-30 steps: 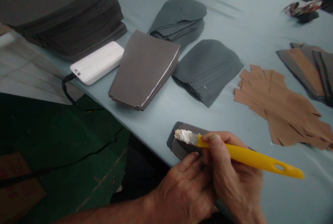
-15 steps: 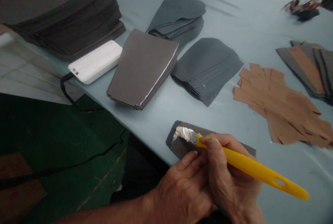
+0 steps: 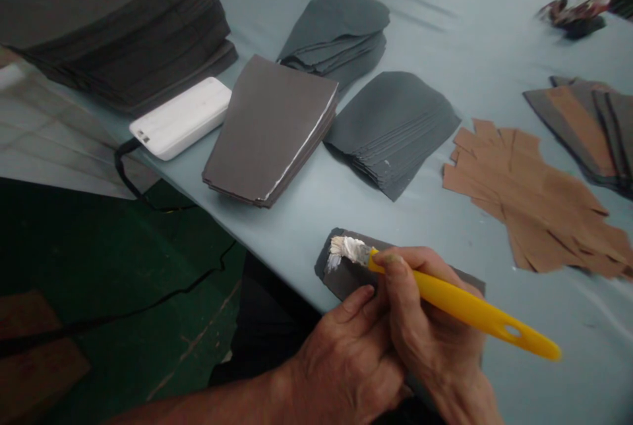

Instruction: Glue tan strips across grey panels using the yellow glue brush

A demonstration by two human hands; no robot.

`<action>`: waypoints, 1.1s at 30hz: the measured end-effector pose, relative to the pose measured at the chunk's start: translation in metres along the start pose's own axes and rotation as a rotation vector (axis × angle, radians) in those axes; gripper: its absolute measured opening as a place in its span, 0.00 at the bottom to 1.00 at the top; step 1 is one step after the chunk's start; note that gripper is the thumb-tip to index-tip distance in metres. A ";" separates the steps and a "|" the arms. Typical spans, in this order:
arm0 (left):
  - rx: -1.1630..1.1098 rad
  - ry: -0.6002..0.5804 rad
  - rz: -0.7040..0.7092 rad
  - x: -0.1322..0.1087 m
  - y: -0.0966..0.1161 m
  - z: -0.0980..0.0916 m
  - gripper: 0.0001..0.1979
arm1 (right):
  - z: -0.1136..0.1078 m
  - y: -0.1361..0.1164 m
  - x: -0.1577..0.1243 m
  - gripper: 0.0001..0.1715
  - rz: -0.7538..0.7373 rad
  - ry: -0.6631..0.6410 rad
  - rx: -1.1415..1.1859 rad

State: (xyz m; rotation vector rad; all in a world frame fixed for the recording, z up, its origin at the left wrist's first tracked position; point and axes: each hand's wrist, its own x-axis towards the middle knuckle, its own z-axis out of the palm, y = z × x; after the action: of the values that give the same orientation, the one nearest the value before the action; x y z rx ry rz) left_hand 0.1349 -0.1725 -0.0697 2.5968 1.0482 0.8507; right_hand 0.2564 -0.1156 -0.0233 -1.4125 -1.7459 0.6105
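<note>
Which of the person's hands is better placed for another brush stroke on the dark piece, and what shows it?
Probably the right: the right hand grips the yellow brush, its white-coated bristles at the dark piece. The left hand has fingers on that piece.

Yellow brush (image 3: 459, 300) (bristles (image 3: 337, 246) white-smeared), dark grey piece (image 3: 352, 275), brown strips (image 3: 539, 201)

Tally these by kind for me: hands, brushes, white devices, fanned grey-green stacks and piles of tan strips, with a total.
Hands: 2 (left hand, right hand)
Yellow-handled brush: 1
White device: 1
Fanned grey-green stacks: 2 (farther stack, nearer stack)
Pile of tan strips: 1
Total: 7
</note>
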 end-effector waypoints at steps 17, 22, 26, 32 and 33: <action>-0.086 0.021 -0.038 -0.004 0.002 0.004 0.23 | 0.000 0.002 -0.005 0.13 0.023 0.071 -0.075; -0.059 0.039 -0.045 -0.005 0.002 0.007 0.22 | -0.001 0.003 -0.010 0.15 0.079 0.089 -0.070; -0.055 0.080 -0.042 -0.003 0.002 0.004 0.21 | -0.003 0.001 -0.010 0.18 0.157 0.002 0.119; -0.010 0.115 -0.041 0.002 0.002 0.000 0.19 | -0.003 -0.003 -0.010 0.20 0.206 -0.062 0.267; -0.014 0.132 -0.052 0.003 0.002 0.000 0.18 | -0.003 -0.003 -0.010 0.21 0.201 -0.074 0.270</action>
State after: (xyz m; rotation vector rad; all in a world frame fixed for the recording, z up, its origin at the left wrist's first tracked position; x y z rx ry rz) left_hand 0.1377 -0.1722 -0.0677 2.5192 1.1347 1.0250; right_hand 0.2576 -0.1262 -0.0219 -1.3965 -1.5191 0.9795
